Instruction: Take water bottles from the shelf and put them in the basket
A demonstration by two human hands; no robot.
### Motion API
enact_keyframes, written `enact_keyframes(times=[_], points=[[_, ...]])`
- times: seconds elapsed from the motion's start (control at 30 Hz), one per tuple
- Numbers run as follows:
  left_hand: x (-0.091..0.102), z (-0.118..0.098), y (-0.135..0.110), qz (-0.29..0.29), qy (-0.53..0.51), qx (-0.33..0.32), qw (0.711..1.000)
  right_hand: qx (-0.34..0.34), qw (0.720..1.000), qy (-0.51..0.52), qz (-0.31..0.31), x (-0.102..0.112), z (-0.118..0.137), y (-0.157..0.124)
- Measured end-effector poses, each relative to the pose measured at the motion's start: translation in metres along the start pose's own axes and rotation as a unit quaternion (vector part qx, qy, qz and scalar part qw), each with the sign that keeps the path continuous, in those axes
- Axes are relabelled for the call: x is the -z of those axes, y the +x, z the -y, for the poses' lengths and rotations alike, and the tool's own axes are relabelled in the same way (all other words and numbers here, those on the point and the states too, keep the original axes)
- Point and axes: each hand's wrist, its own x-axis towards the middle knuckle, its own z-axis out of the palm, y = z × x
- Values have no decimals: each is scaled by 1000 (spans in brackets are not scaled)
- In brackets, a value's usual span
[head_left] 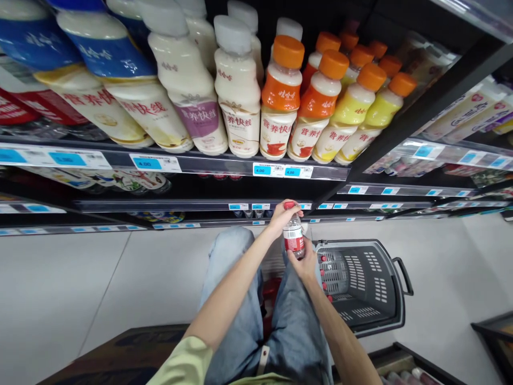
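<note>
A clear water bottle (294, 235) with a red cap and a red-and-white label is between my two hands, above my knees. My left hand (284, 216) is closed round the bottle's top by the cap. My right hand (303, 261) grips its lower end from below. The bottle stands slightly tilted in front of the lower shelves. To the right of my legs, a grey shopping basket (390, 283) rests on the floor; several red-capped bottles (324, 272) lie along its left side.
Shelf edges with price tags (155, 163) run across in front of me. White, orange and yellow drink bottles (238, 107) fill the upper shelf. A dark crate (406, 355) holding bottles is behind the basket, and a brown box (120, 355) is at lower left.
</note>
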Motion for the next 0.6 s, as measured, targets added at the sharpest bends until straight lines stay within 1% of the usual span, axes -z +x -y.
enact_keyframes(times=[0.2, 0.27, 0.33, 0.4, 0.53, 0.6], points=[[-2, 1, -1, 13, -15, 6, 1000, -20, 999, 16, 45, 5, -11, 1], [-3, 2, -1, 20, -20, 3, 1000, -24, 999, 10, 48, 7, -12, 2], [-3, 3, 1, 15, -24, -3, 1000, -24, 999, 2, 40, 8, -10, 5], [-2, 7, 6, -18, -17, -7, 1000, -23, 999, 3, 42, 7, -6, 7], [4, 17, 16, -119, 31, 15, 992, -15, 996, 9, 87, 2, 0, 9], [7, 22, 19, -132, 35, 11, 991, -18, 995, 8, 97, 0, 1, 9]])
